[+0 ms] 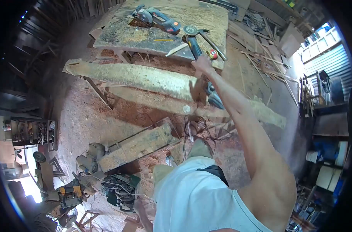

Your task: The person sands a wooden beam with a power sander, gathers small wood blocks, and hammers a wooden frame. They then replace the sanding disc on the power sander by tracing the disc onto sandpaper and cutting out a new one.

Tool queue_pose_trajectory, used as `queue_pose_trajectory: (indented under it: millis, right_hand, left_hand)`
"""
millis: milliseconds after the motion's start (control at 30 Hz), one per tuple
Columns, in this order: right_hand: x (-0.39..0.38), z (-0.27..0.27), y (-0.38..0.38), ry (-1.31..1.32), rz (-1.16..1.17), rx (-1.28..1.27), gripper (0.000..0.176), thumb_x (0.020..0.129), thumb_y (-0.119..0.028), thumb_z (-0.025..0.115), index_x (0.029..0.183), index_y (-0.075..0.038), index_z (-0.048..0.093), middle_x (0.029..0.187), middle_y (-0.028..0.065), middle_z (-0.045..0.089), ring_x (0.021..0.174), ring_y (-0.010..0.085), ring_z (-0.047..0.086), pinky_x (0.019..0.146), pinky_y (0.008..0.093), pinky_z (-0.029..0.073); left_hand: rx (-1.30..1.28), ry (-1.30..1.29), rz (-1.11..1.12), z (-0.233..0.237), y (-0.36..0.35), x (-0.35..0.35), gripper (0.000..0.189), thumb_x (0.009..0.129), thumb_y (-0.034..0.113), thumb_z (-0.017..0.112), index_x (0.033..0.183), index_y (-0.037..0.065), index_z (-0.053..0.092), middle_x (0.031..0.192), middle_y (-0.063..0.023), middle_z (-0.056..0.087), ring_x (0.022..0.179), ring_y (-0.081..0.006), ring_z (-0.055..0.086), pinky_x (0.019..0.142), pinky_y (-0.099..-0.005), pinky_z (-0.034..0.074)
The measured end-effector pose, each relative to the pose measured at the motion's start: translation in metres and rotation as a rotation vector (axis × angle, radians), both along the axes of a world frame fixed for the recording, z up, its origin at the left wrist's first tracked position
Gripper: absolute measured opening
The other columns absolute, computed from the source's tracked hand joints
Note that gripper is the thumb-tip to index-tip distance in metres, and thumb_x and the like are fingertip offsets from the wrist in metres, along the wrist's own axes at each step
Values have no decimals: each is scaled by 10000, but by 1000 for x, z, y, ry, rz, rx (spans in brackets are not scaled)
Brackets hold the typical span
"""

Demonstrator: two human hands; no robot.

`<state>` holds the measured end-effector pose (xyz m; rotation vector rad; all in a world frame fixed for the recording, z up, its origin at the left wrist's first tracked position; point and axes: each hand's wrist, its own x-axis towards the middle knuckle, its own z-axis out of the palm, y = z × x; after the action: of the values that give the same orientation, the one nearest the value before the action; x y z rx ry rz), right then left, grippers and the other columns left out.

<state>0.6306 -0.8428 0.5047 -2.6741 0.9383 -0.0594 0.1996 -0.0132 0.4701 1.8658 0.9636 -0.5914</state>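
My right hand (202,64) reaches forward to the near edge of the worktable (125,36), with its fingers closed round the rear end of an angle grinder (195,47). The grinder's round disc end points away from me. Just right of it lies a claw hammer (214,45), and a red and yellow tape measure (213,54) sits close to my knuckles. A pale wood strip (177,49) and a yellow pencil (163,40) are to the left. My left hand (139,205) hangs low beside my body, its fingers too dim to make out.
A cordless circular saw (156,19) rests farther back on the table. A rough timber beam (137,79) crosses before me, with a blue-grey tool (214,97) by it. Cables run near my feet. A low plank bench (137,147) stands left; scrap wood (261,58) lies right.
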Motion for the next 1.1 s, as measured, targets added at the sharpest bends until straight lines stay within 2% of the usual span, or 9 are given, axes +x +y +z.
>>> queue_pose_trajectory:
  millis: [333,433,500,600,667,767,867,933,1100]
  right_hand:
    - [126,-57,-113,43,16,310,711,805,-447,799,1225,106,647,1174,292,729,1139,416,716,955,475,582]
    - [106,-39,-91,-110,-28,1039,594,788,-370,838,1184,35,657,1028,154,746,896,249,739,796,379,595]
    - [61,-17,-38,-244,10,1065,478,796,-311,835,1122,-14,651,910,68,701,765,166,686,679,334,562]
    - [-13,33,50,-237,52,1570,414,845,-272,782,1112,4,628,870,84,701,700,170,701,626,324,586]
    - [-57,49,99,-116,72,1779,375,855,-231,769,1116,-1,630,901,104,715,665,171,700,617,326,590]
    - [-103,81,161,-126,248,1652,478,862,-265,793,1199,17,603,1015,141,716,859,229,725,789,366,601]
    - [-128,106,205,-201,569,1280,602,878,-320,801,1296,41,560,1133,185,704,1038,298,704,934,421,562]
    - [-143,141,219,-42,790,1134,684,895,-368,791,1363,52,522,1213,223,691,1140,356,678,1007,457,522]
    - [-134,215,236,68,766,531,602,1033,-496,598,1304,40,555,1184,323,692,1084,445,693,935,511,539]
  left_hand:
    - [7,198,0,45,-225,41,315,1055,289,599,1170,6,678,1071,-168,709,951,-304,669,833,-392,518]
    - [150,-35,-207,96,-264,95,330,1063,270,580,1198,-14,680,1121,-195,715,1023,-335,674,901,-411,518]
    - [284,-295,-462,136,-301,168,341,1068,258,568,1216,-28,681,1155,-213,719,1070,-356,678,947,-424,517]
    - [138,-448,-549,154,-387,301,306,1050,206,608,1247,-11,698,1372,-202,653,1225,-330,650,1066,-409,485]
    - [118,-658,-484,146,-456,357,717,986,274,724,1594,62,408,1434,-251,612,1291,-329,628,1048,-405,508]
    - [-97,-543,-430,140,-507,385,991,864,344,857,1639,61,309,1530,-242,533,1348,-358,584,1104,-414,484]
    - [121,-743,-437,151,-510,378,948,750,239,922,1533,53,422,1456,-187,584,1296,-292,607,1091,-392,482]
    - [-100,-722,-450,140,-465,375,885,751,194,909,1493,56,447,1402,-160,600,1261,-266,611,1087,-386,484]
    - [-367,-730,-501,103,-363,355,825,733,186,898,1426,63,468,1221,-127,666,1153,-230,645,1026,-372,522]
